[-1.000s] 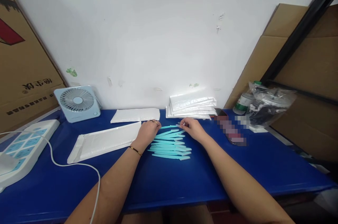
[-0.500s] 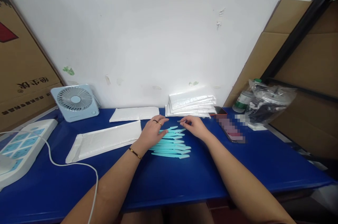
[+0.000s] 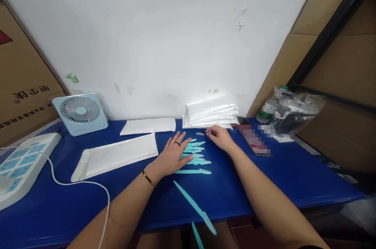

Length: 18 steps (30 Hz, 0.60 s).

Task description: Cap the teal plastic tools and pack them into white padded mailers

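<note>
Several teal eyebrow razors lie side by side on the blue table. My left hand rests over their left ends, fingers spread and palm down. Closer to me, one loose eyebrow razor slants across the table's front edge. Another eyebrow razor shows below that edge, over my lap. Beyond the row, my right hand has its thumb and fingertips brought together; anything between them is too small to make out. A small clear piece lies just left of those fingertips, apart from them.
White padded mailers lie at left, with a stack of mailers against the wall. A fan, power strip and white cable are on the left. A phone, bottle and bagged item stand right.
Two eyebrow razors have come away from the row toward me, to the table's front edge and below. My left hand's fingers have spread. My right hand has moved right, away from the clear piece.
</note>
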Tool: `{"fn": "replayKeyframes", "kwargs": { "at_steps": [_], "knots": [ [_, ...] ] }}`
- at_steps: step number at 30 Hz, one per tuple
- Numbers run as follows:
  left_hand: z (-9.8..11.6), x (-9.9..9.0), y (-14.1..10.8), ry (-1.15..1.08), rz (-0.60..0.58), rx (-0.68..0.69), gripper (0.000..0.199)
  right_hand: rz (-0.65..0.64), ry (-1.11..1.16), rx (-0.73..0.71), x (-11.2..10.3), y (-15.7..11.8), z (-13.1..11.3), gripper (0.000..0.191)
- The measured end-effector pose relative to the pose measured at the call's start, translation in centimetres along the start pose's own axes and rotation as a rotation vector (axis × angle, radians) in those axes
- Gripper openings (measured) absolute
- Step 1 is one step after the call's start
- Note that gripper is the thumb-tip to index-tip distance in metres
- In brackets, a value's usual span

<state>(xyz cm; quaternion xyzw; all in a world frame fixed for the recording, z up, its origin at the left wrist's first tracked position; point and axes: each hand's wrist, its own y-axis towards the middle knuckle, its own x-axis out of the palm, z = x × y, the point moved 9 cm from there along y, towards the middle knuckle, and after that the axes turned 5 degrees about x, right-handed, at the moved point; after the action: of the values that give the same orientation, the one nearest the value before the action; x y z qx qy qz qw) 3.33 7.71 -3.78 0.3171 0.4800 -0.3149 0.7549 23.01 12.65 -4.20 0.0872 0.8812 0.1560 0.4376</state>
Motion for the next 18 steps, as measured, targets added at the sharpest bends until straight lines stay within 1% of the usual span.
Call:
{"fn": "replayKeyframes", "kwargs": {
  "at_steps": [3, 5, 6, 9, 10, 11, 12, 13, 15, 16, 17, 18],
  "knots": [
    [1.0, 0.0, 0.0, -0.059, -0.038, 0.065, 0.043, 0.004, 0.001, 0.004, -0.5, -0.2, -0.6, 0.013],
    [1.1, -0.1, 0.3, -0.063, -0.051, 0.084, 0.031, -0.034, 0.021, 0.009, -1.0, -0.8, -1.6, 0.012],
    [0.8, -0.2, 0.4, -0.061, -0.056, 0.078, 0.026, -0.081, 0.041, 0.004, -1.0, -1.4, -2.4, 0.013],
    [0.2, -1.3, 0.4, -0.078, -0.093, 0.031, 0.019, -0.286, 0.077, -0.059, -0.4, -4.1, -5.4, 0.016],
    [0.4, -1.8, 0.1, -0.101, -0.114, 0.024, 0.019, -0.326, 0.054, -0.085, -0.2, -5.1, -6.3, 0.015],
    [1.1, -2.3, -0.5, -0.139, -0.142, 0.027, 0.019, -0.349, 0.016, -0.102, 0.1, -6.1, -7.0, 0.013],
    [2.3, -2.8, -1.5, -0.189, -0.171, 0.044, 0.02, -0.353, -0.023, -0.11, 0.3, -6.9, -7.4, 0.012],
    [3.9, -3.0, -2.8, -0.256, -0.232, 0.076, 0.024, -0.355, -0.051, -0.114, 0.6, -7.7, -7.6, 0.012],
    [8.1, -2.4, -6.5, -0.411, -0.378, 0.172, 0.031, -0.359, -0.068, -0.11, 1.1, -8.8, -7.6, 0.01],
    [10.0, -1.6, -8.8, -0.463, -0.466, 0.212, 0.033, -0.364, -0.06, -0.106, 1.3, -9.2, -7.6, 0.009],
    [10.9, -0.4, -11.0, -0.488, -0.519, 0.189, 0.035, -0.371, -0.048, -0.102, 1.4, -9.5, -7.5, 0.008],
    [10.9, 1.0, -12.9, -0.474, -0.537, 0.114, 0.035, -0.376, -0.035, -0.1, 1.3, -9.7, -7.4, 0.008]
  ]
}}
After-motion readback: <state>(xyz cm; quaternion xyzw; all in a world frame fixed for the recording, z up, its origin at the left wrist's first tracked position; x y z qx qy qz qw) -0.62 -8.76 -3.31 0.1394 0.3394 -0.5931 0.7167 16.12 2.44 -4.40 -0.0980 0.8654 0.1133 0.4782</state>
